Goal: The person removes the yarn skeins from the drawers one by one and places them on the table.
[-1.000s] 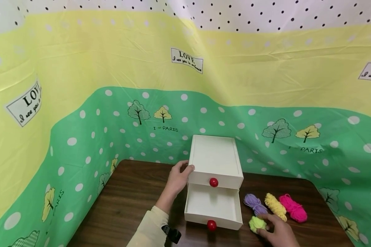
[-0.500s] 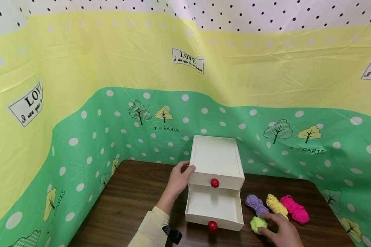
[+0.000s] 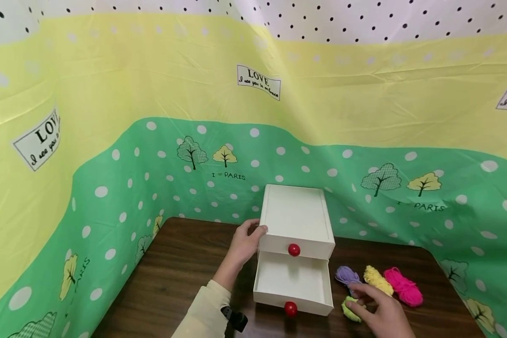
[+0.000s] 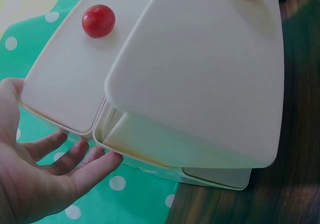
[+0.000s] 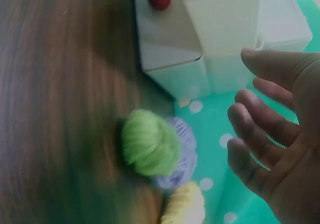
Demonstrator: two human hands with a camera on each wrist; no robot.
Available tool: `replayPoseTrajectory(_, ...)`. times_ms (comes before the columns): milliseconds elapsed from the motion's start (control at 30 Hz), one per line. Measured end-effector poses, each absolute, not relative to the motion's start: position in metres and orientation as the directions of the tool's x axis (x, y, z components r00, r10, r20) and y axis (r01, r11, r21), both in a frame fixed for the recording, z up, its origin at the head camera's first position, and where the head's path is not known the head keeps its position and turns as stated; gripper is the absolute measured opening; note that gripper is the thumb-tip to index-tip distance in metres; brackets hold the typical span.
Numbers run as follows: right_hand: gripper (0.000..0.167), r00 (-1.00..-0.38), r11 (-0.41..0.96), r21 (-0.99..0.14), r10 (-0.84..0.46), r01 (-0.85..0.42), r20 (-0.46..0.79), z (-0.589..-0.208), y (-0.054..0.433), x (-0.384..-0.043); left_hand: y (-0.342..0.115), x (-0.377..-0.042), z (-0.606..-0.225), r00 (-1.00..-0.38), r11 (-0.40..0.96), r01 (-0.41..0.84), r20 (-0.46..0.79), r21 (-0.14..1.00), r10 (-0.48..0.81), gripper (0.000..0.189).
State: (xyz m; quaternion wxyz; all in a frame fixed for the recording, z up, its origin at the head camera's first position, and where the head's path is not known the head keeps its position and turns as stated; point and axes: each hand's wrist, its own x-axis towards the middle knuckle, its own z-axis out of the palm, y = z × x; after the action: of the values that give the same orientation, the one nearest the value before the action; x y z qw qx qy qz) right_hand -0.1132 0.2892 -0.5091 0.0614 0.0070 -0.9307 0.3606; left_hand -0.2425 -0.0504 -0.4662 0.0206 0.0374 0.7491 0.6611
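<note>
A white two-drawer box [image 3: 295,213] with red knobs stands on the dark wood table, its lower drawer [image 3: 290,281] pulled out. My left hand [image 3: 245,241] rests against the box's left side, thumb at the top edge; in the left wrist view its fingertips touch the side. Over a lime-green yarn ball [image 5: 150,141] at the right of the drawer is my right hand [image 3: 382,307]. Its fingers are spread and loosely bent, with nothing between them in the right wrist view. From the head, this hand partly covers the green ball and overlaps a purple yarn skein [image 3: 345,274].
A yellow skein [image 3: 377,279] and a pink skein [image 3: 403,287] lie right of the purple one. Behind the table hangs a green and yellow patterned curtain [image 3: 253,145]. The open drawer juts toward the table's front.
My right hand has moved from the side of the green yarn ball to over it, its fingers now reaching toward the purple skein. The left hand stays on the box.
</note>
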Motion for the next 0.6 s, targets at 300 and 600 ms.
replayPoseTrajectory(300, 0.033, -0.978, 0.718, -0.681, -0.003, -0.146, 0.207, -0.488, 0.268, -0.107, -0.051, -0.241, -0.465, -0.996, 0.117, 0.024, 0.014, 0.993, 0.088, 0.056)
replayPoseTrajectory(600, 0.034, -0.95, 0.704, -0.665, -0.043, -0.249, 0.31, -0.475, 0.251, -0.103, -0.052, -0.241, -0.464, -0.996, 0.126, 0.017, 0.006, 0.992, 0.087, 0.057)
